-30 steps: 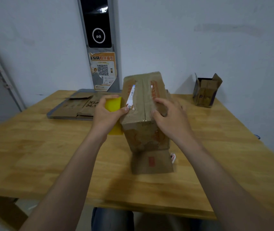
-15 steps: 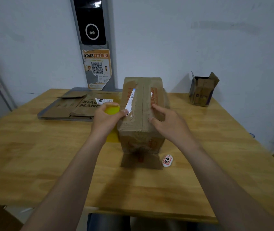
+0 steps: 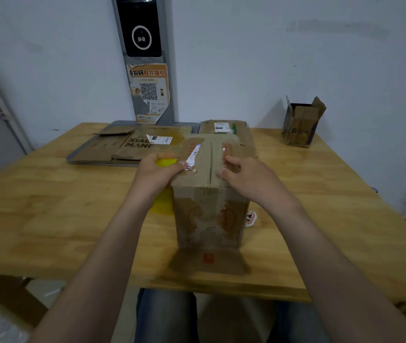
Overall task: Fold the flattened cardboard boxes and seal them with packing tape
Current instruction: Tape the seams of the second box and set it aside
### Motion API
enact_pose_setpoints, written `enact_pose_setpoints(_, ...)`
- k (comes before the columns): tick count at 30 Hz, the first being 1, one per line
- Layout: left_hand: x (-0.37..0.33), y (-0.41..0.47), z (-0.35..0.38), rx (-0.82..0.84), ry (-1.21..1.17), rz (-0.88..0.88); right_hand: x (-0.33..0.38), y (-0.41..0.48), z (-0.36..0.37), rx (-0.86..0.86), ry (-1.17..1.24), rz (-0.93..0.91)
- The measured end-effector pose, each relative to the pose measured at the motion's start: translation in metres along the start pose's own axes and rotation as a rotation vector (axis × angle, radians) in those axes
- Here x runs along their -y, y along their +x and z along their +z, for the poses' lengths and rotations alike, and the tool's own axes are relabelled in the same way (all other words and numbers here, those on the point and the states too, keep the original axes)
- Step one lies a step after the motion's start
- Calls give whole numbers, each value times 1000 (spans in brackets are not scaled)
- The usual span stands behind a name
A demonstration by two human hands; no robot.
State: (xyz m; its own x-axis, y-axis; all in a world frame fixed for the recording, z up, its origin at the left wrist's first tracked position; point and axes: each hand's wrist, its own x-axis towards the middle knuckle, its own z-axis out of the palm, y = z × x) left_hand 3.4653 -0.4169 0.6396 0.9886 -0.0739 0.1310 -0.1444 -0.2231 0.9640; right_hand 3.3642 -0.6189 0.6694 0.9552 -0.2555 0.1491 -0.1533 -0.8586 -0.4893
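Note:
A brown cardboard box [image 3: 209, 214] stands upright on the wooden table [image 3: 48, 219], its two top flaps folded shut with a seam down the middle. My left hand [image 3: 155, 174] grips a yellow tape dispenser [image 3: 163, 204] against the box's left top edge, thumb on the left flap. My right hand [image 3: 244, 177] presses its fingers on the right top flap beside the seam. A loose bottom flap [image 3: 209, 261] lies flat on the table toward me.
Flattened cardboard boxes [image 3: 122, 147] lie on a grey tray at the back left. Another flattened box [image 3: 224, 128] lies behind the standing one. A small open box [image 3: 300, 125] sits at the back right. A round sticker [image 3: 251, 218] lies right of the box.
The box has been tipped from leaning to upright and set closer to me. Both hands stayed on its top flaps, the left still with the yellow dispenser.

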Motion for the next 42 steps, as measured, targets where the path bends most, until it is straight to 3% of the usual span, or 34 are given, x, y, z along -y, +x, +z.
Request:
enact_pose_setpoints(10, -11, 17, 12, -10, 147, 69, -7, 16, 0, -62, -44, 76)
enact_pose_setpoints(13, -24, 0, -7, -98, 129, 106, 1, 10, -8, -165, -154, 68)
enact_pose_setpoints(16, -45, -24, -27, -130, 124, 179, 10, -3, -16, -324, -266, -86)
enact_pose_setpoints(18, -64, -42, -38, -120, 102, 256, 20, -15, -22, -383, -73, -195)
enact_pose_setpoints(21, -93, -69, -44, -58, 12, 323, 46, -41, -30, -126, 392, -302)
enact_pose_setpoints(24, -118, -101, -41, 62, -57, 303, 68, -68, -22, 60, 584, -408)
enact_pose_setpoints(28, -122, -124, -38, 370, -326, 254, 73, -95, -3, -76, 765, -463)
enact_pose_setpoints(30, -119, -130, -35, 464, -353, 241, 63, -104, -2, -129, 764, -457)
enact_pose_setpoints(37, -111, -138, -18, 362, -66, 210, 37, -125, -15, -124, 786, -434)
enact_pose_setpoints(42, -107, -142, -3, 222, -174, 278, 24, -132, -21, -89, 849, -405)
